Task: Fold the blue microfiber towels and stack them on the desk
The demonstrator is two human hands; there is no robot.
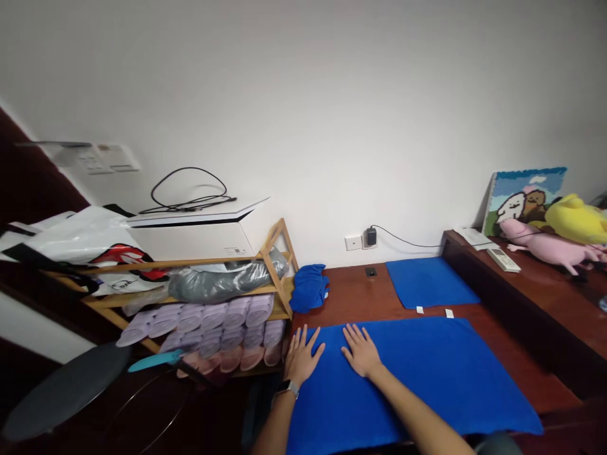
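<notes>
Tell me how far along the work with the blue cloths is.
Looks done: the smaller blue rectangular cloth lies flat toward the wall on the reddish-brown wooden table.

In hand: the left hand and right hand rest, fingers spread, on the large blue rectangular cloth, mostly smooth.

Probably left: the crumpled blue cloth bundle, not spread out.

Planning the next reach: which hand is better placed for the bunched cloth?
Left, probably: the left hand lies just in front of the bunched cloth; the right hand is farther over on the spread cloth.
</notes>
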